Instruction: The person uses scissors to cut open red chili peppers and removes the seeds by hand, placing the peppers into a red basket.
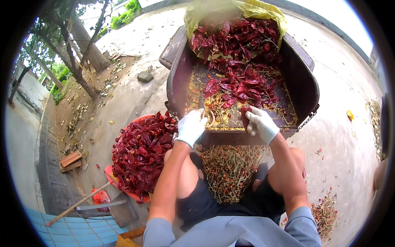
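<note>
Both my hands wear white gloves. My left hand (192, 124) grips a pair of scissors (201, 102), blades pointing away from me and one looped handle showing beside the fingers. In my right hand (260, 121), a dark red dried chili pepper (246, 118) is pinched upright between thumb and fingers. Both hands are over the near edge of a dark metal cart bed (216, 134). Beyond them lies a loose heap of dried chilies (243, 85) among yellow seeds and stem bits. More chilies spill from a yellow woven sack (271, 14) at the far end.
At my left, a red basin (140, 116) is heaped with dried chilies. Cut stems (231, 173) lie piled between my feet, with another stem pile (324, 216) at right. A long wooden handle (78, 204), bricks (71, 159), a stone (145, 76) and trees (88, 46) are on the left.
</note>
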Action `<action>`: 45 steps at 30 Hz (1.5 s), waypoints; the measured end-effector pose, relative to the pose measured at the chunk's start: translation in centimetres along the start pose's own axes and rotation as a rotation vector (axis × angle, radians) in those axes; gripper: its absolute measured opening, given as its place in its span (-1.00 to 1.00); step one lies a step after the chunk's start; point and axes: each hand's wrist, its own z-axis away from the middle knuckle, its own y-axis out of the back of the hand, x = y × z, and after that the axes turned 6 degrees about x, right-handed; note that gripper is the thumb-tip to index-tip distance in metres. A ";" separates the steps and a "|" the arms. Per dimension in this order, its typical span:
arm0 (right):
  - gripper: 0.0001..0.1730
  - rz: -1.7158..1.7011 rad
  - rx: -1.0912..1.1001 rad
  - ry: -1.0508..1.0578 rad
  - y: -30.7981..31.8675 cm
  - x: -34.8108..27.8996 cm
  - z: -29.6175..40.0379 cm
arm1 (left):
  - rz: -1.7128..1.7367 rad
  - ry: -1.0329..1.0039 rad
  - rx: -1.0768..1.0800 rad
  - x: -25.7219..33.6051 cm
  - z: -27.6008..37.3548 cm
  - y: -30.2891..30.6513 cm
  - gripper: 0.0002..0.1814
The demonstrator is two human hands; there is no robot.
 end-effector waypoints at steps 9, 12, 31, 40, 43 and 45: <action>-0.66 0.123 0.080 0.048 0.0 -1.0 0.8 | -0.259 0.083 -0.067 -2.6 -2.3 -4.1 -0.37; -0.55 0.291 0.176 0.300 1.4 1.0 -1.1 | -0.202 0.130 -0.061 -1.3 -2.6 -3.5 -0.32; -0.66 -0.110 0.087 0.202 1.9 -1.1 -1.2 | 1.405 0.256 -0.178 1.7 -0.1 -1.0 -0.74; -0.68 -0.154 -0.071 0.146 1.7 -0.7 -0.3 | 1.410 0.218 -0.365 4.8 2.0 -1.8 -0.71; -0.64 -0.224 -0.131 0.108 1.3 -1.1 0.5 | 1.586 0.235 -0.543 5.0 2.1 -1.0 -0.71; -0.63 -0.243 -0.201 0.070 1.0 -1.1 0.8 | 1.642 0.200 -0.637 5.0 2.2 -1.1 -0.69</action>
